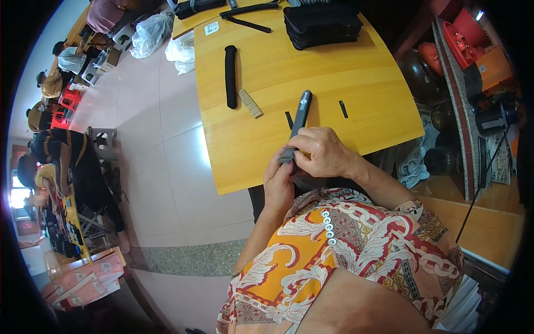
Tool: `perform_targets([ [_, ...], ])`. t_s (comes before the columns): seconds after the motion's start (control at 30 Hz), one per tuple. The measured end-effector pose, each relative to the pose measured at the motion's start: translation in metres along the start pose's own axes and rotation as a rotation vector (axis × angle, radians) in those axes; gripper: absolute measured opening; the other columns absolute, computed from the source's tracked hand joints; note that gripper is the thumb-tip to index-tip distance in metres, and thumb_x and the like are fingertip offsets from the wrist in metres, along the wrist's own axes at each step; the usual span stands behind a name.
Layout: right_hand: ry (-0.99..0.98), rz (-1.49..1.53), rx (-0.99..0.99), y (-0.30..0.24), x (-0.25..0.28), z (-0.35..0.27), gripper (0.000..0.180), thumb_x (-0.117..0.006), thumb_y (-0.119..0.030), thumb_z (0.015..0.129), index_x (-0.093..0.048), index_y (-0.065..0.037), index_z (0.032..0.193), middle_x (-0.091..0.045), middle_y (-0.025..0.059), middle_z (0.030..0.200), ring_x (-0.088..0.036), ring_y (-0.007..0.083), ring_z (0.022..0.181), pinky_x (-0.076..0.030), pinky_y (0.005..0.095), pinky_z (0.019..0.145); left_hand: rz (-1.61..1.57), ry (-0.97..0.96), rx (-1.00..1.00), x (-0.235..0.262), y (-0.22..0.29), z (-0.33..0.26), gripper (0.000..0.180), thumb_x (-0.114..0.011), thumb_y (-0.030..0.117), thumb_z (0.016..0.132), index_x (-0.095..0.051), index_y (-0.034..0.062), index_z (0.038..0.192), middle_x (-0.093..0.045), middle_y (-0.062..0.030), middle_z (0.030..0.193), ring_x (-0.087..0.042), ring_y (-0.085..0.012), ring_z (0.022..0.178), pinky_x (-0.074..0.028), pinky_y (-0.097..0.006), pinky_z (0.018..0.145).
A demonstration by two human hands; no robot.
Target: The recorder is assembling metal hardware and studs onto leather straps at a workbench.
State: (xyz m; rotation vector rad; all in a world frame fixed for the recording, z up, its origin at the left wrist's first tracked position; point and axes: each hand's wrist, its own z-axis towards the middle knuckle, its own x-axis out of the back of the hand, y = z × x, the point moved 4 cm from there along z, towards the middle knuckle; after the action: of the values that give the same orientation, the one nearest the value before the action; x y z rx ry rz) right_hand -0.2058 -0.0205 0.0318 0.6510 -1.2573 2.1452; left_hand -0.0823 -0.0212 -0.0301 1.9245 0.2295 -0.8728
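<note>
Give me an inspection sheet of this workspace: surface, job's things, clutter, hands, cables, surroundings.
Surface: yellow wooden table, bare in the middle.
Job's things: long dark strap-like piece, its near end held in both hands, its far end over the table.
Clutter: black tube-shaped piece, tan ribbed strip, two small black strips, stack of black flat pieces.
Hands: left hand and right hand both closed on the near end of the piece.
Cables: black cable hanging at the right.
Surroundings: pale tiled floor, white plastic bags, red and orange gear at the right.
</note>
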Motion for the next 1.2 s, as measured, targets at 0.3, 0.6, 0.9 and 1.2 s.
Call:
perform_targets([
  [0.3, 0.114, 0.151, -0.187, 0.017, -0.006, 0.008, 0.006, -0.055, -0.003, 0.076, -0.055, 0.002, 0.076, -0.054, 0.0143, 0.064, -0.056, 0.0232, 0.055, -0.043, 0.0338, 0.051, -0.396, -0.263, 0.467, -0.002, -0.002, 0.019, 0.028, -0.046, 0.011, 0.079, -0.047, -0.0006, 0.105, -0.051, -0.0099, 0.066, -0.043, -0.0161, 0.041, -0.036, -0.027, 0.038],
  [0.6, 0.902, 0.144, -0.611, 0.190, 0.147, 0.030, 0.017, -0.060, -0.011, 0.076, -0.053, -0.003, 0.062, -0.046, -0.0023, 0.056, -0.041, 0.0080, 0.054, -0.034, 0.0265, 0.048, -0.072, -0.349, 0.456, 0.016, 0.012, -0.016, 0.043, -0.049, 0.013, 0.071, -0.046, -0.0026, 0.111, -0.044, -0.0083, 0.056, -0.032, -0.0116, 0.036, -0.027, -0.024, 0.035],
  [0.9, 0.677, -0.678, -0.379, 0.185, 0.139, 0.053, 0.016, -0.056, -0.019, 0.079, -0.060, -0.005, 0.073, -0.060, 0.0165, 0.067, -0.061, 0.0318, 0.061, -0.048, 0.0406, 0.054, -0.241, -0.232, 0.153, 0.044, 0.034, -0.014, 0.039, -0.048, 0.026, 0.087, -0.044, -0.0017, 0.114, -0.048, -0.0095, 0.059, -0.036, -0.0119, 0.039, -0.030, -0.023, 0.038],
  [1.2, 0.040, -0.696, -0.408, 0.169, 0.001, 0.099, 0.020, -0.051, -0.017, 0.082, -0.059, 0.000, 0.076, -0.061, 0.0195, 0.076, -0.061, 0.0331, 0.071, -0.048, 0.0437, 0.064, -0.249, -0.142, 0.175, 0.040, 0.026, -0.002, 0.039, -0.042, 0.030, 0.090, -0.044, 0.0007, 0.116, -0.050, -0.0075, 0.072, -0.038, -0.0129, 0.040, -0.031, -0.025, 0.039],
])
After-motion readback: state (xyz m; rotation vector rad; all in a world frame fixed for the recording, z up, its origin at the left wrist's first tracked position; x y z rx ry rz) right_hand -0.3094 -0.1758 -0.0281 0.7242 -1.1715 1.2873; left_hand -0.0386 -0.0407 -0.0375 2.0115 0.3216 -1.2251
